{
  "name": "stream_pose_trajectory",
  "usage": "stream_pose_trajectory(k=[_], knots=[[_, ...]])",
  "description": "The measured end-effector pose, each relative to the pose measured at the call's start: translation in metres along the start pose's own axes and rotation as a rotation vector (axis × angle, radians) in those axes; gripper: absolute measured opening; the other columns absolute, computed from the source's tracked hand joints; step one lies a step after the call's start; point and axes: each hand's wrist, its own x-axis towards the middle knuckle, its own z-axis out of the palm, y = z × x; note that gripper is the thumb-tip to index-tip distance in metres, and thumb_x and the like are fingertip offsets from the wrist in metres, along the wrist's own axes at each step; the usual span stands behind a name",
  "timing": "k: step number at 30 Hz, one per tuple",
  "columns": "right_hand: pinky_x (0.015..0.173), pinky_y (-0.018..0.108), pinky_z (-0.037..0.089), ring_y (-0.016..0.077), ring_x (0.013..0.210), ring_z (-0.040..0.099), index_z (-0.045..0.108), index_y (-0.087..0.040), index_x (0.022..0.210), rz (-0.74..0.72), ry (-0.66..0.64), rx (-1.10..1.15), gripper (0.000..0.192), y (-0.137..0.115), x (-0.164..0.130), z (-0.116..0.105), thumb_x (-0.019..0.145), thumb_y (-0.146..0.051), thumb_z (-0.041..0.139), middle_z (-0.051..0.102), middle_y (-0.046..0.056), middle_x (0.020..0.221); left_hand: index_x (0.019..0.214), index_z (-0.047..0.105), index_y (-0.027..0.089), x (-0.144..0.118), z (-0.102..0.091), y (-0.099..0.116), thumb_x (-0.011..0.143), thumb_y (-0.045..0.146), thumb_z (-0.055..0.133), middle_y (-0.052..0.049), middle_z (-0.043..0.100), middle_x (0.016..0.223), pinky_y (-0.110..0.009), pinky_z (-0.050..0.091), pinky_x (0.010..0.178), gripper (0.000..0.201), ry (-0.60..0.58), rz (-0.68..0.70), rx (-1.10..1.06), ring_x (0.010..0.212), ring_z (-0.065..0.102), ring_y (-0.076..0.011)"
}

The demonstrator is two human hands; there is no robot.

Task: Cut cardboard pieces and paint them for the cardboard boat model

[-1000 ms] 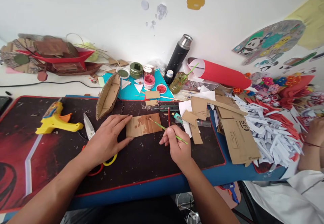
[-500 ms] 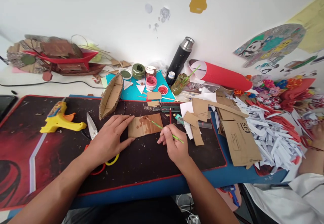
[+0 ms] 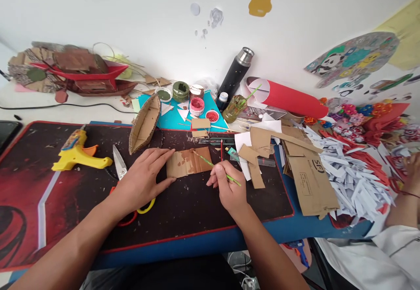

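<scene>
1. Flat brown corrugated-cardboard rectangle w/ darker painted patches [image 3: 189, 162] lay on the dark red-edged desk mat [image 3: 197, 207], between the two hands.
2. Handling (judged): card looked light, stiff across the flutes, easily creased and prone to sliding; best pinned flat at an unpainted edge, away from patches that may be wet.
3. Left hand [image 3: 139, 180]: palm down, fingers spread flat, fingertips pressing the card's left edge; nothing gripped.
4. Right hand [image 3: 229, 189]: closed in a pencil grip on a thin green-handled paintbrush [image 3: 217, 168]; brush tip reached up-left of the hand onto the card's upper right.
5. Scissors w/ yellow and red handles [image 3: 126, 180] lay partly under the left hand; yellow glue gun [image 3: 78, 153] well left of it.
6. Another person's arm [image 3: 405, 193] was far right.
</scene>
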Motion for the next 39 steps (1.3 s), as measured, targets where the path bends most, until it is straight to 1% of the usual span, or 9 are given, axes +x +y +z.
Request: stream_pose_trajectory(k=[4,8,11,16,21,26,30,35,39], knots=[[0.057,0.027,0.054,0.0172,0.058,0.071,0.067,-0.024,0.089,-0.005,-0.023,0.036,0.042,-0.005,-0.001,0.012,0.118,-0.048,0.049,0.072,0.001,0.066,0.162,0.052,0.017,0.000,0.000,0.000,0.103,0.050,0.067,-0.019,0.069,0.146,-0.061,0.050,0.119,0.069,0.012,0.017,0.017,0.134,0.062,-0.0397],[0.063,0.028,0.056,0.0171,0.061,0.072,0.068,-0.023,0.088,-0.103,-0.090,0.012,0.043,-0.010,0.001,0.024,0.118,-0.046,0.048,0.071,0.002,0.068,0.162,0.050,0.015,0.000,-0.001,0.000,0.104,0.050,0.066,-0.019,0.070,0.145,-0.059,0.053,0.116,0.070,0.019,0.038,0.036,0.133,0.063,-0.0395],[0.061,0.027,0.055,0.0165,0.060,0.071,0.068,-0.023,0.089,-0.071,-0.076,0.004,0.041,-0.006,0.001,0.015,0.118,-0.045,0.049,0.072,0.001,0.068,0.163,0.049,0.017,-0.001,0.000,-0.001,0.104,0.050,0.066,-0.019,0.070,0.145,-0.059,0.052,0.117,0.071,0.018,0.024,0.044,0.133,0.063,-0.0399],[0.055,0.026,0.053,0.0167,0.056,0.069,0.067,-0.024,0.088,0.030,0.011,0.064,0.043,-0.001,-0.004,0.000,0.118,-0.049,0.049,0.072,0.001,0.064,0.164,0.050,0.018,-0.001,0.002,-0.003,0.103,0.051,0.068,-0.019,0.070,0.145,-0.060,0.050,0.119,0.072,0.020,0.011,0.026,0.134,0.062,-0.0402],[0.057,0.027,0.053,0.0162,0.055,0.068,0.067,-0.023,0.087,-0.002,-0.005,0.046,0.043,-0.006,-0.009,0.002,0.119,-0.046,0.049,0.071,0.001,0.063,0.164,0.050,0.018,-0.001,0.001,-0.002,0.103,0.052,0.068,-0.018,0.070,0.145,-0.060,0.051,0.119,0.072,0.024,0.017,0.022,0.134,0.062,-0.0399],[0.055,0.026,0.049,0.0154,0.052,0.068,0.067,-0.022,0.083,0.007,-0.004,0.071,0.045,-0.013,-0.026,-0.007,0.119,-0.042,0.049,0.063,-0.002,0.058,0.164,0.050,0.019,-0.001,0.001,-0.002,0.103,0.051,0.067,-0.018,0.070,0.146,-0.060,0.051,0.119,0.072,0.024,0.010,0.026,0.135,0.062,-0.0399],[0.054,0.026,0.049,0.0155,0.052,0.068,0.066,-0.022,0.081,0.021,0.009,0.086,0.045,-0.014,-0.034,-0.009,0.119,-0.041,0.049,0.062,-0.001,0.058,0.164,0.050,0.017,-0.001,0.002,-0.002,0.102,0.052,0.068,-0.019,0.069,0.147,-0.060,0.051,0.119,0.073,0.024,0.017,0.037,0.134,0.062,-0.0403],[0.056,0.027,0.052,0.0166,0.055,0.068,0.066,-0.024,0.088,-0.002,-0.014,0.064,0.041,-0.008,-0.017,0.007,0.119,-0.043,0.047,0.070,0.001,0.064,0.162,0.052,0.015,0.002,0.003,0.000,0.101,0.051,0.069,-0.020,0.071,0.144,-0.059,0.052,0.117,0.072,0.037,0.003,0.074,0.132,0.064,-0.0401],[0.057,0.027,0.052,0.0164,0.057,0.069,0.066,-0.024,0.089,-0.028,-0.051,0.031,0.040,-0.007,-0.005,0.013,0.119,-0.043,0.047,0.069,0.000,0.065,0.161,0.053,0.015,0.002,0.005,0.003,0.102,0.050,0.068,-0.019,0.073,0.143,-0.059,0.053,0.117,0.071,0.047,-0.008,0.109,0.131,0.065,-0.0395]])
